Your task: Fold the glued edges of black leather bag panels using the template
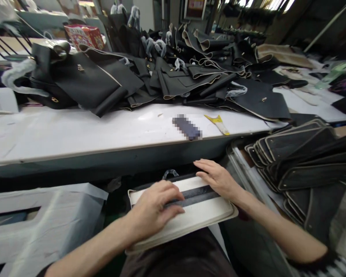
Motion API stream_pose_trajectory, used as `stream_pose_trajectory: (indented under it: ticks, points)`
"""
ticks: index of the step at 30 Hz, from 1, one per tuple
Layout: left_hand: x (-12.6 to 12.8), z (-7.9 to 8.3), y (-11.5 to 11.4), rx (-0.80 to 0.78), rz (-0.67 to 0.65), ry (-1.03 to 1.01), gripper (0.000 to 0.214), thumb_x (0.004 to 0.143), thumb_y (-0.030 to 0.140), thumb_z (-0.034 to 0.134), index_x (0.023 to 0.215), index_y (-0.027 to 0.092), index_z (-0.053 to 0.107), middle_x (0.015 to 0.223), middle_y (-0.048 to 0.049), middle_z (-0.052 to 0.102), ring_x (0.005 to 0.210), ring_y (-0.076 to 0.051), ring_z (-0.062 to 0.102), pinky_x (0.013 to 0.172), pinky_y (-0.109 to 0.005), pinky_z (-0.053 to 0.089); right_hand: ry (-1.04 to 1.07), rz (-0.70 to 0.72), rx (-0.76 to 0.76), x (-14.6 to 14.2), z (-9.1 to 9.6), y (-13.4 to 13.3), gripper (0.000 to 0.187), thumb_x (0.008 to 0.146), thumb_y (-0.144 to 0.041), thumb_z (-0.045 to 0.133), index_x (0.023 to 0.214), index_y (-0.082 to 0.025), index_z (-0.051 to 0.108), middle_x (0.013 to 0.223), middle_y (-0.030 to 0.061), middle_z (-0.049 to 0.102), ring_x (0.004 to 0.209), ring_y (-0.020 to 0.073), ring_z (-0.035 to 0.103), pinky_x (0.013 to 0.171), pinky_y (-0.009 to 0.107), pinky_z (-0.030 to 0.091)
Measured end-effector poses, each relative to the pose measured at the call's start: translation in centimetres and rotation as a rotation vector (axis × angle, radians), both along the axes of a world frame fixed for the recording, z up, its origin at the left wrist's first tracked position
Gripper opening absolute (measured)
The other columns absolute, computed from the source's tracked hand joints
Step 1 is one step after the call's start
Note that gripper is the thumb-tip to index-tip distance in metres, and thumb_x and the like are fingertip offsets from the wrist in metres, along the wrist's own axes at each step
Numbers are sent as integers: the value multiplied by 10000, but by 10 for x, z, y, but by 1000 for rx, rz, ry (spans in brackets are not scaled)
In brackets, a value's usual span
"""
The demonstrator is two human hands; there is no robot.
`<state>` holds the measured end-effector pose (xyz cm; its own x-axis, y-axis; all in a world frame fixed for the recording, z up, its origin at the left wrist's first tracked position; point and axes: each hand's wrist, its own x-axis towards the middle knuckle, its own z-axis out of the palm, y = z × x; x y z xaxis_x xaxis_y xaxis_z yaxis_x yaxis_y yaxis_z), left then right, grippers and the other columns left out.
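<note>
A stack of cream-coloured panels (198,215) with rounded corners lies across my lap, a dark strip (194,196) running lengthwise over the top one. My left hand (158,207) rests on the left part of the stack, fingers loosely bent and thumb apart from them. At the far right edge, my right hand (217,179) lies with its fingers stretched out over the panel. Neither hand visibly grips anything. Just beyond the stack, a plastic-wrapped handle (170,174) shows against something dark. What lies under the stack is mostly hidden.
Black leather-like bags (95,79) are heaped along the white worktable (60,130). A blurred-out dark phone-like object (188,127) and a yellow-edged piece (219,124) lie near its edge. Dark panels (302,154) are stacked at right; a grey wrapped box (43,219) stands at left.
</note>
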<state>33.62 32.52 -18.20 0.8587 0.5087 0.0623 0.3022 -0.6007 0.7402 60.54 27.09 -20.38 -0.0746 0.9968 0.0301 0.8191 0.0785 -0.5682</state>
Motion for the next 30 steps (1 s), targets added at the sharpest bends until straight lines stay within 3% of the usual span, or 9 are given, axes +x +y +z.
stream_pose_trajectory:
  ticks: [3,6,9,14,22,27,30]
  points:
    - [11,4,-47,49,-124,36,204,918,332,585,1103,253,611,1067,-7,647,959,-182,570,870,-324,438,62,-222,349,-5,-3,-72,282,952,-255,528,1209,-231,639,1244,68,626,1227,238,520,1063,430,425]
    - [21,-4,-73,120,-120,152,133,930,311,561,1036,243,601,1018,-4,638,911,-201,554,802,-345,449,60,-232,396,-19,-21,-134,304,928,-168,556,1211,-255,624,1281,60,594,1262,251,483,1057,450,427]
    - [29,-11,-86,199,-75,219,84,941,292,533,965,229,583,997,-15,619,905,-217,535,785,-360,451,74,-249,432,-33,-42,-162,315,912,-97,557,1171,-260,630,1286,54,591,1293,263,452,1049,464,428]
    - [41,-13,-95,242,-41,263,89,944,294,526,1012,267,575,963,-1,613,868,-210,538,735,-344,438,181,-311,445,-37,-51,-160,259,918,-97,552,1067,-281,657,1219,32,626,1288,249,451,1035,455,441]
    - [62,-21,-98,212,112,240,240,989,273,411,831,226,584,871,-9,624,844,-198,559,720,-332,410,371,-518,420,-42,-56,-144,34,903,-223,603,893,-252,618,1230,45,562,1259,234,444,1064,430,364]
    - [72,-23,-95,73,172,174,183,942,256,506,774,212,566,822,-1,619,827,-183,564,727,-316,402,570,-691,354,-49,-56,-139,83,856,-278,653,796,-230,621,1296,46,510,1231,248,474,1034,392,348]
    - [76,-24,-93,14,200,183,117,933,279,519,851,232,588,811,19,638,794,-168,583,714,-310,395,823,-797,347,-50,-61,-139,137,840,-343,674,925,-244,633,1351,43,497,1234,255,483,1011,371,372]
